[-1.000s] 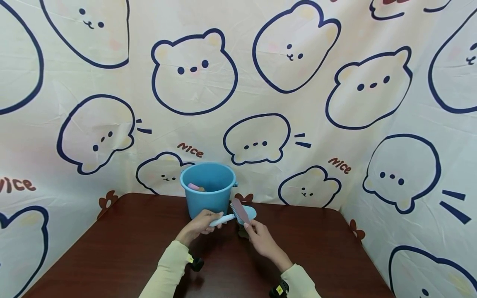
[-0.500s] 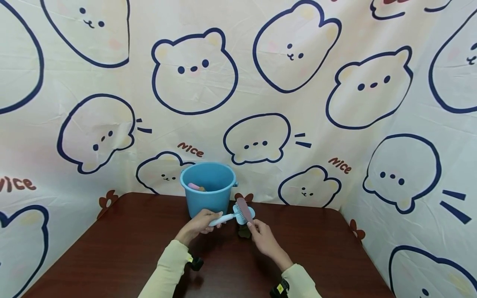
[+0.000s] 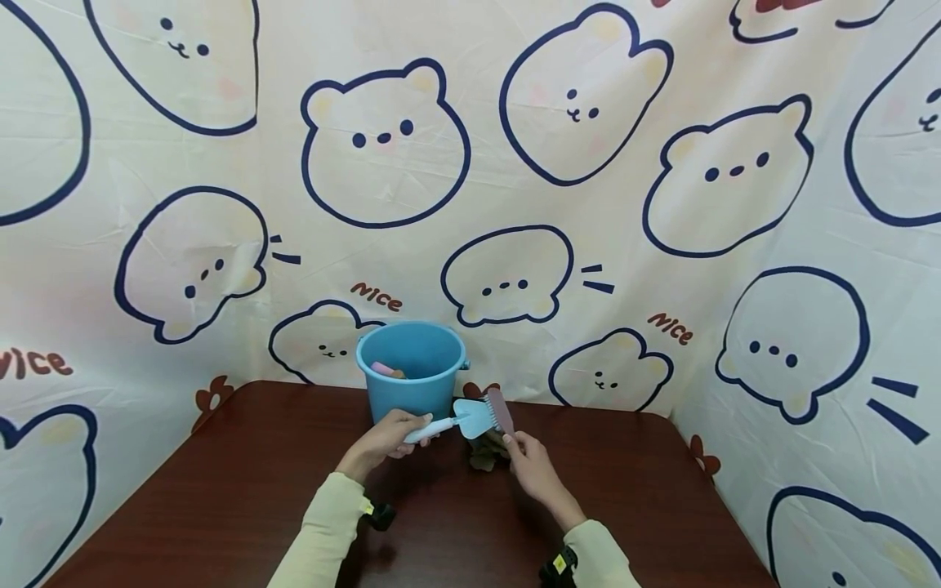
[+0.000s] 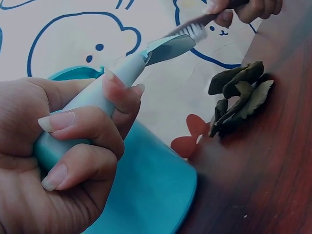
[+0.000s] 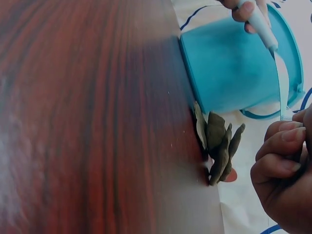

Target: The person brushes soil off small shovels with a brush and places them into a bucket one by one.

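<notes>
My left hand [image 3: 382, 441] grips the pale handle of a small light-blue trowel [image 3: 474, 418], its fingers curled round it in the left wrist view. The trowel's blade points right, in front of the bucket. My right hand [image 3: 537, 469] pinches the handle of a dusty-pink brush [image 3: 501, 411] with white bristles. The bristles meet the far end of the blade; the left wrist view shows them at its edge. In the right wrist view the right-hand fingers [image 5: 280, 165] are curled, with the brush mostly hidden. Below the tools lies a cluster of dark green, leaf-like pieces [image 4: 241, 97].
A blue bucket [image 3: 412, 400] stands behind the left hand, at the back of the dark brown wooden table [image 3: 257, 490]. Inside it lies a pink and tan object [image 3: 387, 370]. A pale curtain [image 3: 382, 180] with bear drawings hangs behind and along both sides.
The brush has slid right along the blade to its far end. My left hand has shifted slightly left with the trowel, and my right hand slightly right. More of the leaf-like cluster shows.
</notes>
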{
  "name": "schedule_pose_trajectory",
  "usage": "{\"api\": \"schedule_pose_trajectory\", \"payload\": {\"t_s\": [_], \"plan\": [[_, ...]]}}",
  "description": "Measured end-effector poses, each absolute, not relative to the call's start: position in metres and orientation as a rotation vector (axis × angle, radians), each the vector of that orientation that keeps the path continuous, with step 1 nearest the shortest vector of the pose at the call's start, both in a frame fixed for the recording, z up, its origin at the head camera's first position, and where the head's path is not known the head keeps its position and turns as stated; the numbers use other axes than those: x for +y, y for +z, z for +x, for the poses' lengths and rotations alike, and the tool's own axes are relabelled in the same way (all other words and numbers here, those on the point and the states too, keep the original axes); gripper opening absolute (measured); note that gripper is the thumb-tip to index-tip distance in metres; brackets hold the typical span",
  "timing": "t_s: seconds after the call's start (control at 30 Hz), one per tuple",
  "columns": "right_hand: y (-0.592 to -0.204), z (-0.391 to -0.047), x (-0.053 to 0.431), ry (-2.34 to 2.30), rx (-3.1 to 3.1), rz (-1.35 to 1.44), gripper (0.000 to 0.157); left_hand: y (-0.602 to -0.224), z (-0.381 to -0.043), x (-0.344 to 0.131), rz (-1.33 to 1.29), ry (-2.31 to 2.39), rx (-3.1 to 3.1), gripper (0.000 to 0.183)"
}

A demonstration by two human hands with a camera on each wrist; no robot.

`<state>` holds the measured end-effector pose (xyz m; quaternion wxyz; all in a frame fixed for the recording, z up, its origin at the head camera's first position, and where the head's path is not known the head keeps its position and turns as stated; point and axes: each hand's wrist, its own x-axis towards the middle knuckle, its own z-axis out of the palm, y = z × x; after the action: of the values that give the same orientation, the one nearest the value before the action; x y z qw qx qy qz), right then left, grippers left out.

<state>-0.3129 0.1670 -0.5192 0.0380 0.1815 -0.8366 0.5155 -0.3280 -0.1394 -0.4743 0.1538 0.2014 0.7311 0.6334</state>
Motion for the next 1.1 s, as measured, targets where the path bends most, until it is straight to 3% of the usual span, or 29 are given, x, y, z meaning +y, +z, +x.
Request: {"api": "schedule_pose_trajectory", "payload": {"t_s": [0.63,1.1], "plan": [[-0.515,-0.325,0.205,1.488,-2.622,0.445,0.043,-0.438,-0.317,-0.142,0.708,1.736,2.183,0.049],[-0.506,-0.325,0.229,1.152,-2.786,0.252,0.021,-0.389,-0.306,-0.139,0.717,1.788,2.494,0.042]]}}
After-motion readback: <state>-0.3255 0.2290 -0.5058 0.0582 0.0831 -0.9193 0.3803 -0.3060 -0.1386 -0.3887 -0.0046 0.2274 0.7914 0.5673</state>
